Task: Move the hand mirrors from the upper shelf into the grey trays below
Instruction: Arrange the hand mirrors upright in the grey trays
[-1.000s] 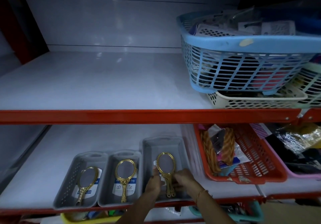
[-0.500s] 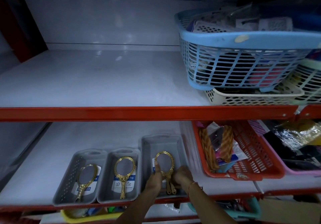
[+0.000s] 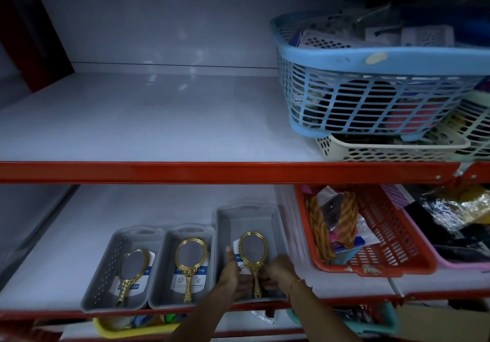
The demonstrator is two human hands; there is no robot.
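Three grey trays stand side by side at the front of the lower shelf. A gold-framed hand mirror lies in each. The left tray (image 3: 106,275) holds one mirror (image 3: 134,264), tilted. The middle tray (image 3: 164,262) holds a second mirror (image 3: 191,252). In the larger right tray (image 3: 225,225) lies a third mirror (image 3: 252,246), head away from me. My left hand (image 3: 232,272) and my right hand (image 3: 278,270) close on its handle from either side, low in the tray.
A red basket (image 3: 392,246) of packaged goods sits right of the trays, with a pink bin (image 3: 450,263) beyond it. On the upper shelf (image 3: 159,118) a blue basket (image 3: 371,95) rests on a cream basket (image 3: 392,150) at the right. Red shelf rail (image 3: 212,171) crosses above the trays.
Both hands stay at the third mirror's handle in the right tray. The mirror has barely shifted; the view has drifted slightly.
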